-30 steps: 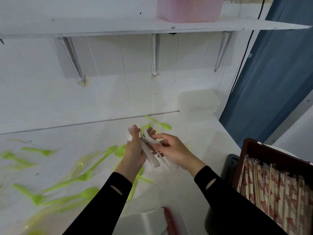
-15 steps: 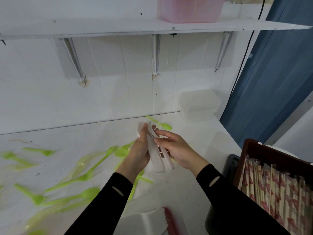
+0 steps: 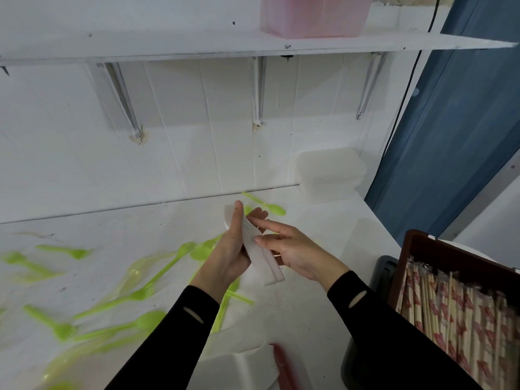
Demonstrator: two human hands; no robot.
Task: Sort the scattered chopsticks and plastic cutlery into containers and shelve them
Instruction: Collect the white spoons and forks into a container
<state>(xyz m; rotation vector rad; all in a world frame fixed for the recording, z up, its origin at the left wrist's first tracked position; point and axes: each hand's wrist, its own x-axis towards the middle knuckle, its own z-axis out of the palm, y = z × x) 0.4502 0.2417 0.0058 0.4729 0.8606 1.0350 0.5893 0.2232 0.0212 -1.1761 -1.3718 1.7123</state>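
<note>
While held above the white table [image 3: 309, 311], the stack of white plastic cutlery [image 3: 266, 266] sits tilted in the left hand [image 3: 228, 254], fingers curled round it. Right hand [image 3: 298, 254] has its fingers straight, tips touching the stack's face, not gripping. Lime-green plastic forks and spoons [image 3: 140, 294] lie scattered on the table, mostly to the left. Brown crate [image 3: 422, 249] of paper-wrapped wooden chopsticks [image 3: 464, 313] at the right. Translucent lidded box [image 3: 329, 175] against the back wall. Pink translucent container [image 3: 315, 15] up on the white shelf [image 3: 168, 46].
</note>
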